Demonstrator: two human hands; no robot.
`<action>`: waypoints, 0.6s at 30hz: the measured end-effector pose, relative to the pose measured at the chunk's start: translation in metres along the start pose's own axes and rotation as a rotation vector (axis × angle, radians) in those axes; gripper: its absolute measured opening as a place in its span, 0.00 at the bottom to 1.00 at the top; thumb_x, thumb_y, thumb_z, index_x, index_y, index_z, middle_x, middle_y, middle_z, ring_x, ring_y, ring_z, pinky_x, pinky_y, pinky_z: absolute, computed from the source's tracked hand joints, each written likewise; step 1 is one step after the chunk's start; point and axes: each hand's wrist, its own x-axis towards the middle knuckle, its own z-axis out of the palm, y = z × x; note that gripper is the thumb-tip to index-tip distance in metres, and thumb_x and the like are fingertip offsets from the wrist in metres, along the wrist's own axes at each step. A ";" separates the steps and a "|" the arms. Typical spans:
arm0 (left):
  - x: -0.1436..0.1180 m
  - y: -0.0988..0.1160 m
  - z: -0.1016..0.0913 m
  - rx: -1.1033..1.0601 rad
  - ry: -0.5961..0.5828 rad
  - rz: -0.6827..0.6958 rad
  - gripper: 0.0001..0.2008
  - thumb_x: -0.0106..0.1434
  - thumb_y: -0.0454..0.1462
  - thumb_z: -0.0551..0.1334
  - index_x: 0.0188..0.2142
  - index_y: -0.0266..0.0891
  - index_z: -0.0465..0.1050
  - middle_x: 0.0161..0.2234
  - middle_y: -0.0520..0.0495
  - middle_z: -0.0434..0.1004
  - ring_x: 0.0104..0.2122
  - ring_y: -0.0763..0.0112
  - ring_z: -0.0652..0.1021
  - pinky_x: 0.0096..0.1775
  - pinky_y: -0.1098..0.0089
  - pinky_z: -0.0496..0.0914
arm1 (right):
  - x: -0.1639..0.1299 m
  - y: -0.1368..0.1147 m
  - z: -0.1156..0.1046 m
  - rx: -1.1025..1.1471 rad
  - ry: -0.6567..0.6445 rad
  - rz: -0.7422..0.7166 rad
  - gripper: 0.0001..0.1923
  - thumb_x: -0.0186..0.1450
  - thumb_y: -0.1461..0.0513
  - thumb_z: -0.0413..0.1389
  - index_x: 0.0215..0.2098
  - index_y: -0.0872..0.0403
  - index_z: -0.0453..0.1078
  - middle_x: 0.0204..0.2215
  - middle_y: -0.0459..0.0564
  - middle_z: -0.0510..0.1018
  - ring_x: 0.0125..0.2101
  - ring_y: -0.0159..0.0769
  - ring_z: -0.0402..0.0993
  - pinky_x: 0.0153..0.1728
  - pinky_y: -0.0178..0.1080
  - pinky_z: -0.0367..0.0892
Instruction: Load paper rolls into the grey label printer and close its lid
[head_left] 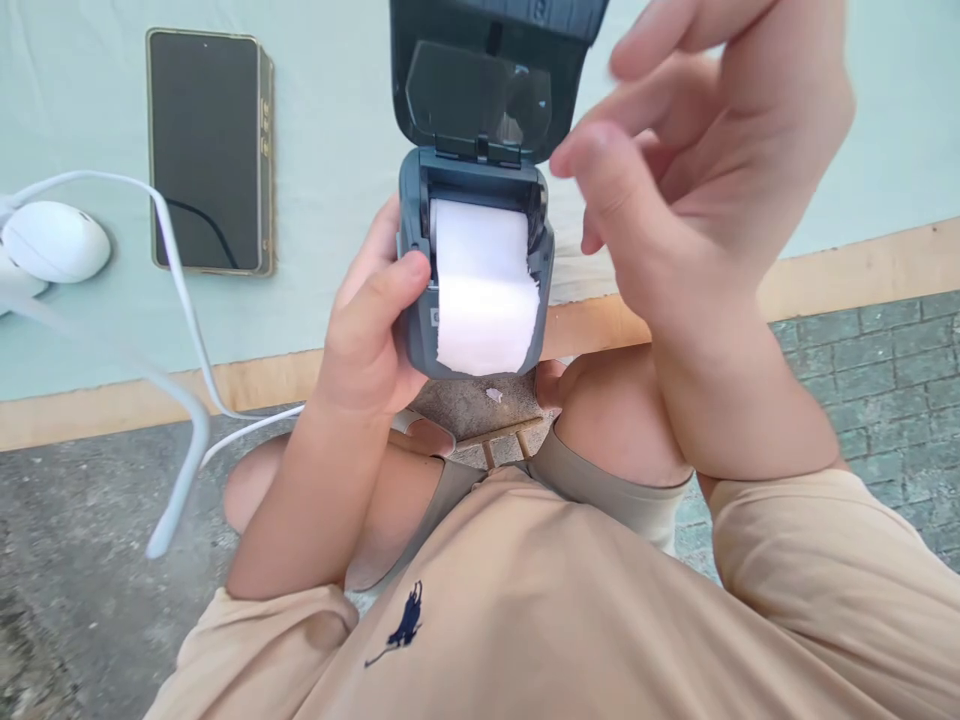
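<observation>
My left hand [371, 330] grips a small dark grey printer [411, 215] by its left side, thumb on the front edge. The printer's lid [480, 90] is flipped up and back. A roll of white paper [480, 285] sits in the open bay, and its torn end hangs over the front. My right hand [697, 170] hovers just right of the printer, fingers loosely curled and apart, holding nothing. The hand looks slightly blurred.
A dark phone [206, 150] lies on the pale green table cover [337, 120] at the left. A white rounded device [54, 242] with a white cable [180, 290] sits at the far left. The wooden table edge [855, 270] runs across; paving lies below.
</observation>
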 end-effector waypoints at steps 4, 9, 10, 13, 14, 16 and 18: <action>-0.003 0.002 0.005 0.079 -0.038 -0.006 0.22 0.62 0.41 0.57 0.55 0.38 0.59 0.47 0.43 0.70 0.59 0.56 0.65 0.56 0.55 0.69 | -0.003 0.008 0.001 -0.261 -0.240 -0.094 0.07 0.58 0.63 0.55 0.36 0.52 0.68 0.32 0.39 0.75 0.30 0.22 0.69 0.25 0.30 0.59; 0.000 -0.003 -0.002 0.187 -0.125 0.025 0.27 0.60 0.46 0.59 0.57 0.39 0.59 0.55 0.41 0.63 0.57 0.51 0.67 0.54 0.53 0.71 | 0.002 0.009 0.001 -0.405 -0.471 0.088 0.19 0.53 0.58 0.58 0.44 0.46 0.67 0.37 0.35 0.77 0.24 0.24 0.66 0.24 0.36 0.57; 0.001 -0.004 -0.004 0.197 -0.128 0.023 0.28 0.59 0.47 0.60 0.57 0.40 0.59 0.56 0.41 0.62 0.57 0.50 0.67 0.54 0.54 0.71 | 0.003 0.009 0.000 -0.391 -0.481 0.096 0.19 0.52 0.58 0.58 0.44 0.46 0.67 0.37 0.35 0.77 0.24 0.24 0.65 0.24 0.35 0.57; -0.001 -0.007 -0.005 0.149 -0.065 0.040 0.28 0.58 0.45 0.63 0.56 0.46 0.59 0.56 0.45 0.65 0.56 0.54 0.68 0.54 0.55 0.70 | 0.001 0.006 -0.003 -0.236 -0.433 0.060 0.19 0.52 0.61 0.59 0.43 0.49 0.65 0.35 0.37 0.75 0.27 0.20 0.68 0.21 0.31 0.55; -0.003 -0.007 -0.004 0.113 -0.037 0.045 0.27 0.58 0.43 0.63 0.56 0.48 0.58 0.54 0.48 0.67 0.56 0.56 0.68 0.55 0.55 0.69 | -0.001 0.005 -0.004 -0.141 -0.394 0.049 0.20 0.52 0.63 0.59 0.43 0.51 0.64 0.37 0.38 0.74 0.29 0.19 0.70 0.19 0.29 0.53; -0.005 -0.005 0.000 0.046 0.022 0.047 0.24 0.60 0.40 0.61 0.55 0.49 0.57 0.50 0.51 0.70 0.57 0.62 0.68 0.58 0.57 0.65 | -0.002 0.005 -0.006 0.095 -0.316 0.055 0.18 0.52 0.65 0.58 0.42 0.54 0.63 0.41 0.41 0.70 0.33 0.19 0.71 0.17 0.26 0.49; -0.006 -0.003 0.003 -0.014 0.071 0.042 0.21 0.62 0.37 0.58 0.54 0.45 0.58 0.50 0.53 0.70 0.55 0.68 0.69 0.61 0.62 0.62 | 0.000 0.007 -0.008 0.298 -0.236 0.094 0.18 0.55 0.62 0.55 0.44 0.54 0.60 0.46 0.43 0.66 0.32 0.19 0.70 0.16 0.25 0.48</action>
